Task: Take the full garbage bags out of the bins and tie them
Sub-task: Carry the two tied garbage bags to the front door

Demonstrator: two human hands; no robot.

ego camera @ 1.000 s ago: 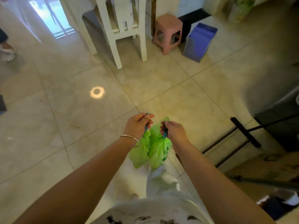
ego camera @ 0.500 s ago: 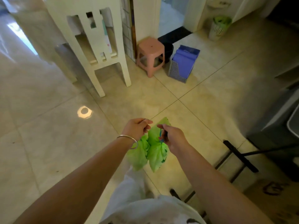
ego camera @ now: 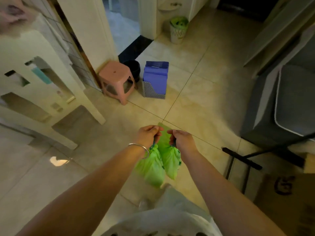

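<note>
Two small green garbage bags hang side by side in front of me, above the tiled floor. My left hand point(ego camera: 148, 135) grips the blue drawstring of the left green bag point(ego camera: 151, 166). My right hand point(ego camera: 182, 140) grips the drawstring of the right green bag point(ego camera: 170, 159). Both bag necks are cinched tight under my fists. A loose flap of green plastic point(ego camera: 164, 132) sticks up between my hands. A white slotted bin point(ego camera: 178, 29) lined with a green bag stands far ahead by a doorway.
A pink stool point(ego camera: 116, 80) and a grey mesh holder with blue folders point(ego camera: 155, 80) stand ahead on the floor. A white chair point(ego camera: 42, 92) is at the left. A grey appliance point(ego camera: 279, 106), a black stand's foot point(ego camera: 242, 158) and a cardboard box point(ego camera: 288, 193) are at the right.
The view has turned and moved forward: the stool and blue holder are closer and the white bin has come into sight. My hands still hold both bags, now closer together.
</note>
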